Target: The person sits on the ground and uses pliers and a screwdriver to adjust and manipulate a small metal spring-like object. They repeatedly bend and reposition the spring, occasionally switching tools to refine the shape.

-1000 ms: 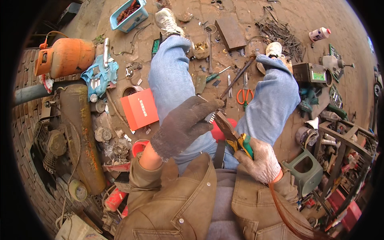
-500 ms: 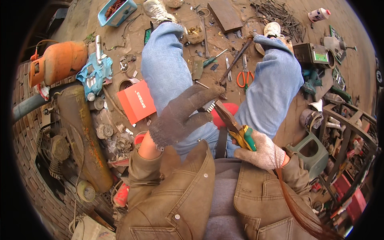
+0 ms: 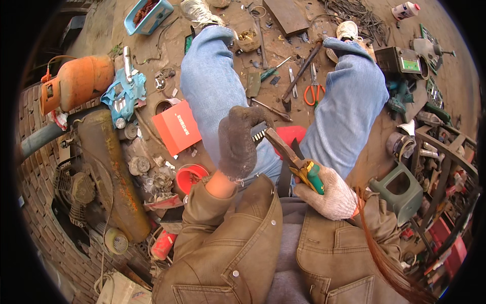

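My left hand (image 3: 237, 144), in a dark knitted glove, is closed with its fingers curled round a small dark block (image 3: 258, 134) that has a row of silvery teeth or pins. Most of that block is hidden by the glove. In a pale glove, my right hand (image 3: 334, 192) grips pliers (image 3: 286, 151) by their green and yellow handles. The rusty jaws point up and left and meet the edge of the block; whether they bite on it I cannot tell. Beneath the hands, a red thing (image 3: 291, 136) shows between my legs.
Screwdrivers (image 3: 276, 110), orange-handled scissors (image 3: 314, 91) and a metal plate (image 3: 286, 17) lie ahead. To the left are a red box (image 3: 176, 127), a red bucket (image 3: 191, 175) and an orange gas cylinder (image 3: 83, 81). At right stand a green stool (image 3: 400, 190) and a metal frame (image 3: 445, 147).
My left hand has turned more upright and its fingers have curled in round the block. The forearm has shifted right, uncovering the red bucket. The pliers have stayed at the block.
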Available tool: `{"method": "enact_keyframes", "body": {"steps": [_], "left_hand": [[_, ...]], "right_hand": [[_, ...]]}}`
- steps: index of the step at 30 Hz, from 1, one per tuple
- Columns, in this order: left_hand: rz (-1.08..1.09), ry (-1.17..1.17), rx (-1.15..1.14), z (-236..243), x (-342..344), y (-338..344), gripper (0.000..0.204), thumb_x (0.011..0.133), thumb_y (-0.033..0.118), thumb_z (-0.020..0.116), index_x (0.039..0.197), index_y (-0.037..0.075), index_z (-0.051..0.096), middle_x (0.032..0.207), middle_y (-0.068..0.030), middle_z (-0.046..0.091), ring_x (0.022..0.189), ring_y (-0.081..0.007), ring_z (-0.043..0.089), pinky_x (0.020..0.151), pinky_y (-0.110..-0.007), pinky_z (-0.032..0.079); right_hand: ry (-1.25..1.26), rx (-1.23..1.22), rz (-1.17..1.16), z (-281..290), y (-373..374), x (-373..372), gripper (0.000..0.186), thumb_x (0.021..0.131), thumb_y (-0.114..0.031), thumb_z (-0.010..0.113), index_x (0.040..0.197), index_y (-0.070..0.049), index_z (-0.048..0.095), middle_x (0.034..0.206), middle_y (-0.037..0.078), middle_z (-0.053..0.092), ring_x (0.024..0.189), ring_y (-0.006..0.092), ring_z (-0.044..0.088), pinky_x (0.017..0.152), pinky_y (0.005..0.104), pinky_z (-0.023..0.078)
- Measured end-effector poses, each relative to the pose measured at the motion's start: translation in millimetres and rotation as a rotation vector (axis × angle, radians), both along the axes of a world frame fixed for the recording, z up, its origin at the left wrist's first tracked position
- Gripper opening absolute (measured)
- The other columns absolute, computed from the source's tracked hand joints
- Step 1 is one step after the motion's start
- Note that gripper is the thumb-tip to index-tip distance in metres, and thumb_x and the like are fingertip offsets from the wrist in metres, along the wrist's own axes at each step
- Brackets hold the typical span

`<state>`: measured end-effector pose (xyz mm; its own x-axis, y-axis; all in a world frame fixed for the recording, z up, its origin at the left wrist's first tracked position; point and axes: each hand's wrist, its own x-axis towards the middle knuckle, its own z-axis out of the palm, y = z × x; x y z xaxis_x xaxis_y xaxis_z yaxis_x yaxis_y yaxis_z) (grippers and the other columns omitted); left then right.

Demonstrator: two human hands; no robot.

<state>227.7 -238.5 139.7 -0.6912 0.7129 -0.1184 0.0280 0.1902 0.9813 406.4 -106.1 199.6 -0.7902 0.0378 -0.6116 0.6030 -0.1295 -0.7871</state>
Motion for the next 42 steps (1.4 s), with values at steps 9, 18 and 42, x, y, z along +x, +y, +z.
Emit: {"method": "enact_keyframes", "body": {"steps": [9, 18, 42], "left_hand": [[-0.487, 0.091, -0.112, 10.5, -26.0, -10.8, 0.010, 0.077, 0.010, 0.063, 0.082, 0.001, 0.061, 0.072, -0.0104, 0.058, 0.063, -0.0265, 0.057, 0.057, -0.034, 0.046], [-0.502, -0.433, 0.092, 1.4, -44.8, -18.1, 0.058, 0.099, 0.047, 0.041, 0.061, 0.005, 0.055, 0.060, -0.0049, 0.052, 0.051, -0.0184, 0.049, 0.048, -0.031, 0.037], [0.047, -1.059, -0.188, -0.4, 1.5, 7.3, 0.057, 0.101, 0.055, 0.043, 0.096, 0.002, 0.063, 0.073, -0.0084, 0.062, 0.051, -0.0143, 0.056, 0.044, -0.026, 0.046]], "right_hand": [[-0.362, -0.587, 0.123, 13.7, 35.3, 11.9, 0.029, 0.093, -0.031, 0.065, 0.111, -0.009, 0.059, 0.073, -0.008, 0.049, 0.060, 0.0030, 0.042, 0.052, 0.0225, 0.033], [-0.345, -0.741, 0.266, 16.1, 62.4, 23.1, 0.026, 0.093, -0.028, 0.067, 0.108, -0.008, 0.059, 0.072, -0.007, 0.048, 0.061, 0.0051, 0.043, 0.053, 0.0242, 0.035], [0.057, 0.116, -0.475, -15.9, 3.0, -57.1, 0.043, 0.083, 0.002, 0.073, 0.121, -0.001, 0.054, 0.103, 0.004, 0.065, 0.091, 0.0106, 0.063, 0.078, 0.0261, 0.054]]}}
